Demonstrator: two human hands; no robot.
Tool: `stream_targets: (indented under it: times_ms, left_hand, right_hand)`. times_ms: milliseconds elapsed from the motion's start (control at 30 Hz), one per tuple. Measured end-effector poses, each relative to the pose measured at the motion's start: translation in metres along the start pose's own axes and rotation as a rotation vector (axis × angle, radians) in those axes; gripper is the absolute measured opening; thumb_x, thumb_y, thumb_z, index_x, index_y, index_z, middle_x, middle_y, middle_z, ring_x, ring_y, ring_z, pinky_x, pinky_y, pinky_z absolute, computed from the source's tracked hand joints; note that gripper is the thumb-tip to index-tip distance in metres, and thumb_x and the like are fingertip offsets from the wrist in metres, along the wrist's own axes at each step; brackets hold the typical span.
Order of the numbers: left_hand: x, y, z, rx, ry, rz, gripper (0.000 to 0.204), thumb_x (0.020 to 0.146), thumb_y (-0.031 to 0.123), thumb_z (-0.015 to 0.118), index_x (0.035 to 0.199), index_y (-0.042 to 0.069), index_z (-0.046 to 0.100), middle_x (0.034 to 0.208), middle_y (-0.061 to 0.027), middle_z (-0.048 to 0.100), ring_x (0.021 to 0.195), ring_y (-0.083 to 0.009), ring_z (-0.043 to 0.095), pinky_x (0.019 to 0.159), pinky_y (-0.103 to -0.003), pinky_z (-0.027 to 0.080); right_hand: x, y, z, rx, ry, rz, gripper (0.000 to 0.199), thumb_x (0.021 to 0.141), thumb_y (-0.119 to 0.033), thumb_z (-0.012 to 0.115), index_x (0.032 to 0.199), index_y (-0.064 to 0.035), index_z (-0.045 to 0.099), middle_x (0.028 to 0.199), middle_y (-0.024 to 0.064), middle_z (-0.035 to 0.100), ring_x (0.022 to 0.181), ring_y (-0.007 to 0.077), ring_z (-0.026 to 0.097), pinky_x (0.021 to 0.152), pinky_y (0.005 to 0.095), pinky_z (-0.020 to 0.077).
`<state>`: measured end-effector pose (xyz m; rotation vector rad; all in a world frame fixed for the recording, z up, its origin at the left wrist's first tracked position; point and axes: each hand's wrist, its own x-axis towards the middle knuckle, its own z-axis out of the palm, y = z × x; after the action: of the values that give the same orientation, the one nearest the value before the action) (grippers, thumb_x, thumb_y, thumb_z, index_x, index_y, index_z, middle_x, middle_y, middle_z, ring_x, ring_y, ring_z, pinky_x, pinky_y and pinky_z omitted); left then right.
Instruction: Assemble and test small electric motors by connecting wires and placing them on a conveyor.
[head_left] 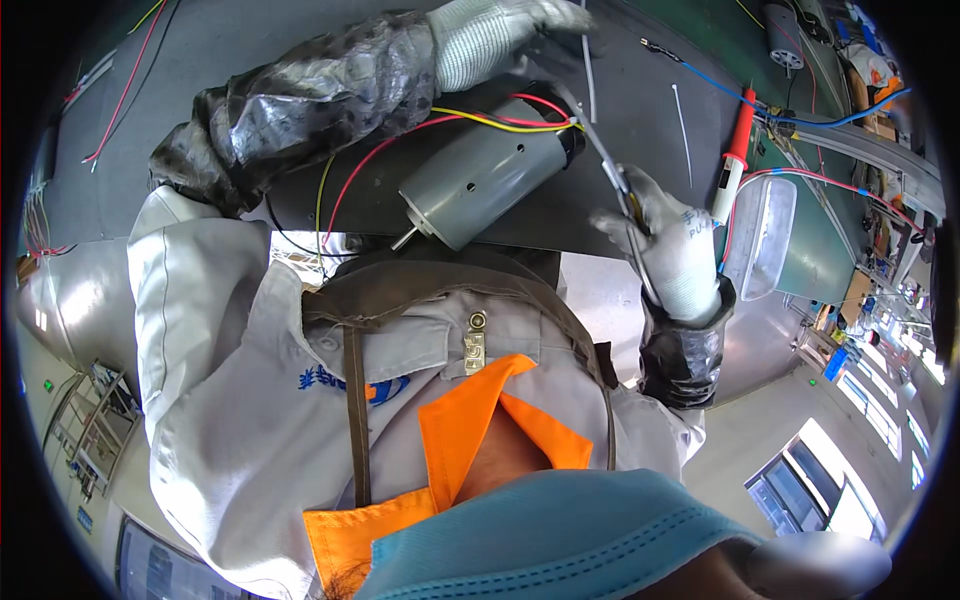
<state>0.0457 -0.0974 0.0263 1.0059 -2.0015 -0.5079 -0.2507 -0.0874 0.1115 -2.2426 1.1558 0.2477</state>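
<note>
Two gloved hands work over a grey cylindrical motor (487,183) lying on the dark tabletop (640,110). The right hand (668,245) closes its grip on scissors (612,175) aimed at the motor's wires (500,118); the left hand (500,30) pinches a white cable tie (589,70), holding it taut.

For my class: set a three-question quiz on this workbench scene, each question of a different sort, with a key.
1. True or false: the grey motor lies on its side on the dark bench.
2. Which gloved hand holds the thin metal tool: A left hand, B right hand?
3. Fill in: the loose white cable tie lies beside a red and white ____.

Key: 1 true; 2 B; 3 soldering iron.
</note>
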Motion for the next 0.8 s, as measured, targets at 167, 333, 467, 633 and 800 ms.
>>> stream_targets:
  times_ms: [167,333,467,633,800]
  left_hand:
    - [-0.025,0.021,-0.052,-0.801,-0.46,0.387,0.041,0.09,0.027,0.066,0.115,-0.007,0.065,0.109,-0.0208,0.066,0.091,-0.0351,0.066,0.081,-0.042,0.055]
    - [-0.077,0.076,-0.097,-0.345,-0.304,-0.027,0.071,0.092,0.058,0.058,0.122,-0.006,0.062,0.114,-0.0242,0.063,0.108,-0.0395,0.063,0.092,-0.049,0.051]
    - [-0.106,0.079,-0.002,0.237,-0.124,-0.128,0.078,0.086,0.061,0.061,0.138,0.003,0.051,0.14,-0.0211,0.049,0.127,-0.0378,0.049,0.104,-0.051,0.041]
    - [-0.068,0.062,0.054,0.275,0.295,-0.188,0.053,0.075,0.027,0.068,0.123,0.004,0.061,0.131,-0.0266,0.052,0.108,-0.0464,0.058,0.092,-0.052,0.049]
    - [0.063,-0.086,0.028,-0.288,0.712,-0.794,0.034,0.09,0.024,0.062,0.115,0.001,0.067,0.101,-0.0152,0.069,0.092,-0.0302,0.066,0.082,-0.037,0.054]
  right_hand:
    - [-0.002,0.039,0.016,0.119,0.26,0.192,0.058,0.086,-0.029,0.076,0.134,-0.0062,0.055,0.073,0.01,0.062,0.062,0.0228,0.06,0.059,0.0366,0.0498]
    - [-0.001,0.053,0.029,0.152,0.357,-0.007,0.035,0.09,-0.017,0.07,0.12,-0.0013,0.064,0.091,0.0159,0.068,0.077,0.0264,0.065,0.069,0.0365,0.0516]
    - [0.023,0.025,0.061,0.938,-0.309,0.178,0.043,0.093,-0.029,0.071,0.116,0.0065,0.065,0.09,0.0038,0.068,0.073,0.0066,0.058,0.06,0.0243,0.0484]
    - [0.071,-0.002,0.056,1.237,0.034,0.002,0.031,0.09,-0.023,0.074,0.104,0.0045,0.068,0.091,0.0061,0.069,0.077,0.0111,0.063,0.072,0.0259,0.0523]
    - [0.185,-0.002,0.005,1.392,0.343,-0.223,0.032,0.094,-0.008,0.064,0.124,0.003,0.06,0.106,0.0081,0.068,0.088,0.0136,0.064,0.085,0.0278,0.0528]
